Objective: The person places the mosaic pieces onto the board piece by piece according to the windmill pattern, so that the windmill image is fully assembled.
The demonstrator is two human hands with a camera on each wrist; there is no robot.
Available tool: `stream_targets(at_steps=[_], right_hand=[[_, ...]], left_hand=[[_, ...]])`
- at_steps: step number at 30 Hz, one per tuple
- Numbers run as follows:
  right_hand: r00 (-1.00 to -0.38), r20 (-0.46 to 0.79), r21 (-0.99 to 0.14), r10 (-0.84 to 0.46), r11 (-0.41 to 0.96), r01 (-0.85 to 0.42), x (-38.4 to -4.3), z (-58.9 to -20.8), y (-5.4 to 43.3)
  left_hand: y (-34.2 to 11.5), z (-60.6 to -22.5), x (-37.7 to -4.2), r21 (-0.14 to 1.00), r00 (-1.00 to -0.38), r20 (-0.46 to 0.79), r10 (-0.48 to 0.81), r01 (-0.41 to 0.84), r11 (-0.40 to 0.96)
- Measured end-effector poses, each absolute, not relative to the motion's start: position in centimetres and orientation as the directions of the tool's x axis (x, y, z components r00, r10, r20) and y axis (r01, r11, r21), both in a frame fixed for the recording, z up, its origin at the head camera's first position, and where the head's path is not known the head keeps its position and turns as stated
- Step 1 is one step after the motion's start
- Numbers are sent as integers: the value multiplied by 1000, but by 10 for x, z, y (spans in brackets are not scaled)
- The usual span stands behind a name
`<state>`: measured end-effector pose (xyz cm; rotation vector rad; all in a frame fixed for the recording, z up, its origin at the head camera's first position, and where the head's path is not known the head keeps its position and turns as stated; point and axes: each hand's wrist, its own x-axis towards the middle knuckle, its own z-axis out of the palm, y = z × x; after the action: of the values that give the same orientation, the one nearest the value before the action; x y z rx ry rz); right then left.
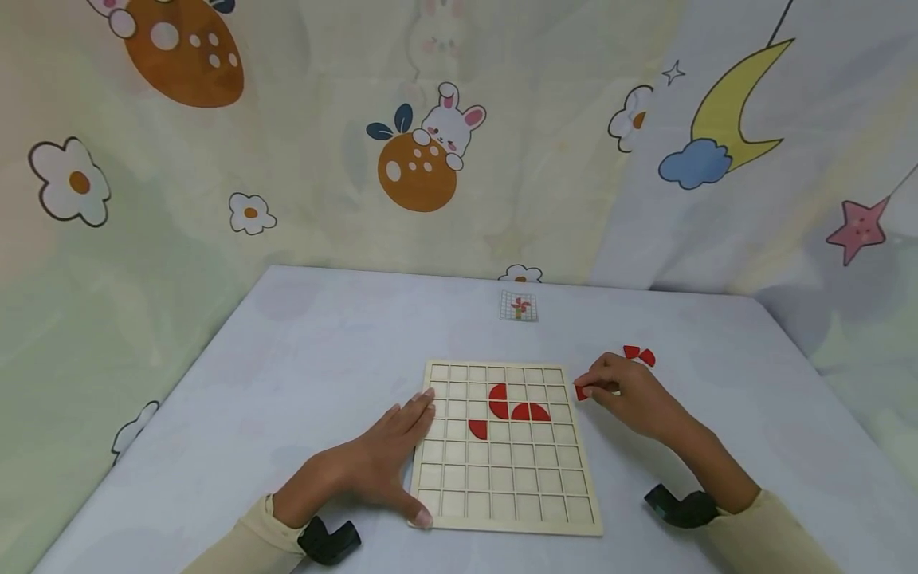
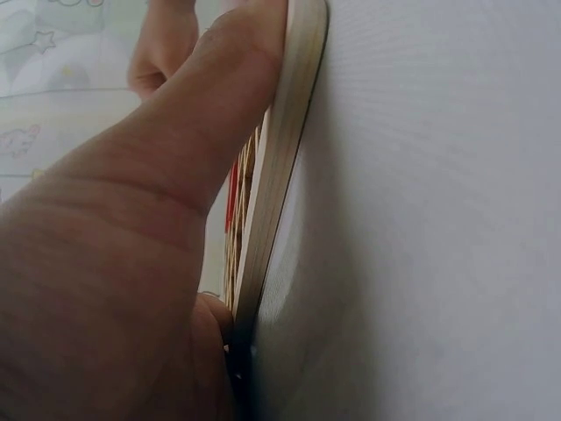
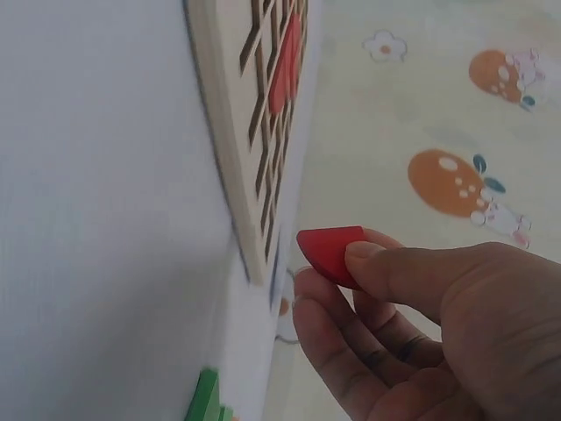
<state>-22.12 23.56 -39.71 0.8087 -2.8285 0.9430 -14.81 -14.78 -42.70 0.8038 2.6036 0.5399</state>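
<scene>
Head view, gridded board [image 1: 501,481] toward six o'clock, left hand [image 1: 383,462] touching its nine o'clock edge, thumb spread from close-set fingers, right hand [image 1: 634,396] pinching a red piece [image 1: 582,393] just beyond the board's two o'clock edge, picture card [image 1: 519,307] beyond twelve

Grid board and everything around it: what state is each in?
Grid board: flat on table, partly filled
Five red pieces: in its cells
Held red piece: off the board
Two loose red pieces: on table
Picture card: lying beyond the board
Green pieces: partly cut off
Left hand: resting on board's left edge
Right hand: pinching held red piece
</scene>
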Motion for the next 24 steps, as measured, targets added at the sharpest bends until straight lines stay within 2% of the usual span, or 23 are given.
stream_targets(at_steps=[6, 24], right_hand=[[-834, 193, -567, -518, 635, -525, -215, -398, 220], [-840, 191, -638, -508, 586, -500, -205, -398, 172]], left_hand=[[-148, -427, -148, 461, -774, -226, 591, 450, 765], [-148, -428, -148, 458, -776, -224, 590, 450, 767]])
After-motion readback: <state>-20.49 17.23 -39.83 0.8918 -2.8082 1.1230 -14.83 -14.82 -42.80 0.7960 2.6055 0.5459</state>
